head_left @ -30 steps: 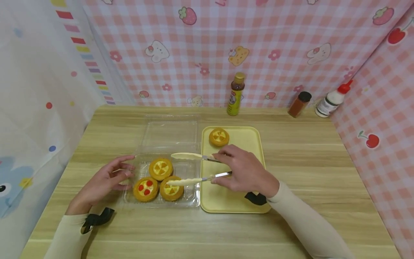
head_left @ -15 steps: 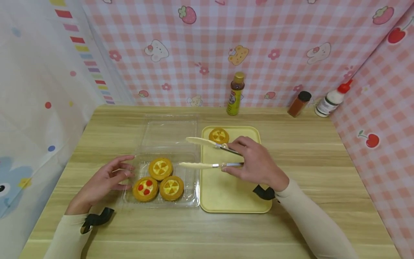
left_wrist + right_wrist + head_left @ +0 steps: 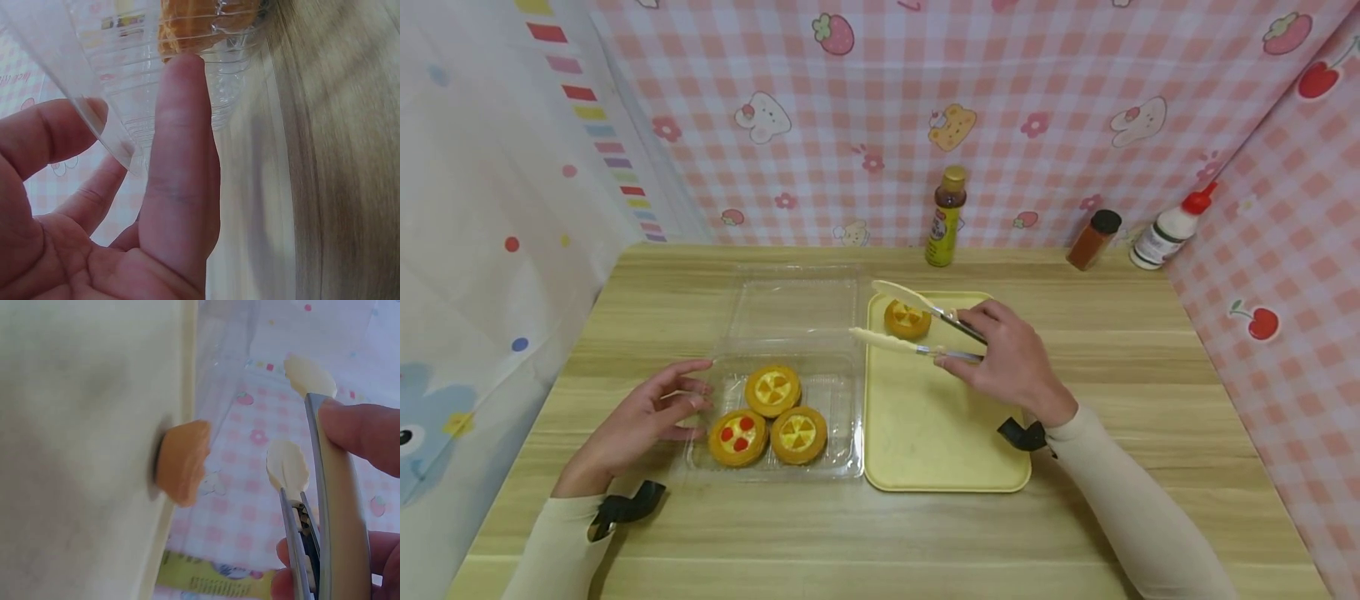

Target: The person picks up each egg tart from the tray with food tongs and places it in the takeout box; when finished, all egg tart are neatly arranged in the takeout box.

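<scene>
My left hand (image 3: 643, 421) holds the left edge of a clear plastic container (image 3: 846, 417), fingers on both sides of its rim (image 3: 115, 150) in the left wrist view. Two tarts with orange wedge toppings (image 3: 772, 392) (image 3: 798, 435) and one with red dots (image 3: 737, 437) sit inside. My right hand (image 3: 1018, 362) grips metal tongs (image 3: 951, 352) with cream tips spread apart and nothing between them. The tips hover around a wedge-topped tart (image 3: 907, 320) at the back left of the yellow tray (image 3: 943, 442); the right wrist view shows this tart (image 3: 182, 462) apart from the tips.
The container's clear lid (image 3: 797, 308) lies folded back behind it. Along the back edge of the wooden table stand a yellow-green bottle (image 3: 943, 221), a dark-capped spice jar (image 3: 1093, 240) and a white bottle with a red cap (image 3: 1167, 236).
My right hand has moved right and back with the tongs, from over the container's tarts to the tray's back left. My left hand has stayed at the container's edge.
</scene>
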`<state>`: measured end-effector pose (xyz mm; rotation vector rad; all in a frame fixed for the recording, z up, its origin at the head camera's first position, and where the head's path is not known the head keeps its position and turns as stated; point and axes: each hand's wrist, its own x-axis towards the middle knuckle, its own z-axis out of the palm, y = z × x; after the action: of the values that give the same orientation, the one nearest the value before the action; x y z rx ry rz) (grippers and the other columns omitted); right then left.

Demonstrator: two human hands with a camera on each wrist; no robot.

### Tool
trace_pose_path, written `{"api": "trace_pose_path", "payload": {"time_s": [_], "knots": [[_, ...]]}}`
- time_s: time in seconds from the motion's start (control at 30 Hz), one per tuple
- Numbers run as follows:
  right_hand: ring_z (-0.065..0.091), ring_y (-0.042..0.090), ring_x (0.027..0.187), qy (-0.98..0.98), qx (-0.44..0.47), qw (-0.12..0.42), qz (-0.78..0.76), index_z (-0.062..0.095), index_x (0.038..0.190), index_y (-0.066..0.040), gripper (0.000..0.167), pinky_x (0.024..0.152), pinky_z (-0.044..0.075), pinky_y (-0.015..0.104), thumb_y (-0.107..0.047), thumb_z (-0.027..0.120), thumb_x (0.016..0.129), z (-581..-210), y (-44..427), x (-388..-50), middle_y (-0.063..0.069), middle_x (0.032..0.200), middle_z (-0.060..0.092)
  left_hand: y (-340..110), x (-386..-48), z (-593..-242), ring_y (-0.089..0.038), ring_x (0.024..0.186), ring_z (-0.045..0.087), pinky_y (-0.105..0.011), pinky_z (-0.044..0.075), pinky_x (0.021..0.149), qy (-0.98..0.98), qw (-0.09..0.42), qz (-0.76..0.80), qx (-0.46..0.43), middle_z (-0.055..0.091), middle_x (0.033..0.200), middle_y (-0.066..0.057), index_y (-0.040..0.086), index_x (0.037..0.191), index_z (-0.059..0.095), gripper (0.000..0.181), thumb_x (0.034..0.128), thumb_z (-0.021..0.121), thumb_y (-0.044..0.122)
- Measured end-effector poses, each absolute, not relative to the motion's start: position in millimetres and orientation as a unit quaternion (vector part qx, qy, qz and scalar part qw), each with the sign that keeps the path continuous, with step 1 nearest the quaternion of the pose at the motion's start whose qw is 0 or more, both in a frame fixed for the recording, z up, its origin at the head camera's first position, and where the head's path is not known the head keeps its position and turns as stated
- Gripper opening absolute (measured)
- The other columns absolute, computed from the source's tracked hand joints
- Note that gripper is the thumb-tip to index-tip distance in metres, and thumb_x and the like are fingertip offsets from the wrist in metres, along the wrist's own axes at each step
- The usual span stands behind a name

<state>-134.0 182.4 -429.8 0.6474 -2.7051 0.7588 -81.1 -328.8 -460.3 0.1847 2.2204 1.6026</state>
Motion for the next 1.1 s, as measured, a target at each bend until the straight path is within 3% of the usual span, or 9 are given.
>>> {"api": "trace_pose_path", "payload": {"time_s": [0.23,0.7,1.1], "knots": [[0.057,0.021,0.082,-0.940,0.184,0.118,0.263,0.075,0.125,-0.001,0.065,0.065,0.045,0.032,-0.045,0.092,0.079,-440.2,193.7,-141.6,0.009,0.109,0.066,-328.8,-81.9,-460.4,-0.013,0.110,0.069,-0.038,0.067,0.084,0.794,0.198,0.572,0.067,0.048,0.137,-0.024,0.007,0.163,0.033,0.058,0.1123,0.055,0.024],[0.061,0.029,0.093,-0.962,0.140,0.065,0.223,0.072,0.130,0.000,0.073,0.079,0.054,0.046,-0.052,0.087,0.082,-456.3,208.5,-145.6,0.013,0.112,0.066,-329.4,-80.2,-459.9,-0.012,0.110,0.068,-0.038,0.067,0.082,0.784,0.191,0.586,0.075,0.054,0.132,-0.011,0.009,0.163,0.036,0.054,0.1126,0.054,0.020],[0.064,0.030,0.094,-0.963,0.152,0.069,0.210,0.073,0.129,0.001,0.067,0.080,0.056,0.048,-0.050,0.085,0.086,-456.7,213.3,-142.5,0.016,0.115,0.069,-328.9,-79.8,-459.4,-0.011,0.110,0.068,-0.037,0.066,0.082,0.783,0.191,0.587,0.078,0.055,0.132,-0.010,0.009,0.162,0.035,0.054,0.1125,0.054,0.019]]}}
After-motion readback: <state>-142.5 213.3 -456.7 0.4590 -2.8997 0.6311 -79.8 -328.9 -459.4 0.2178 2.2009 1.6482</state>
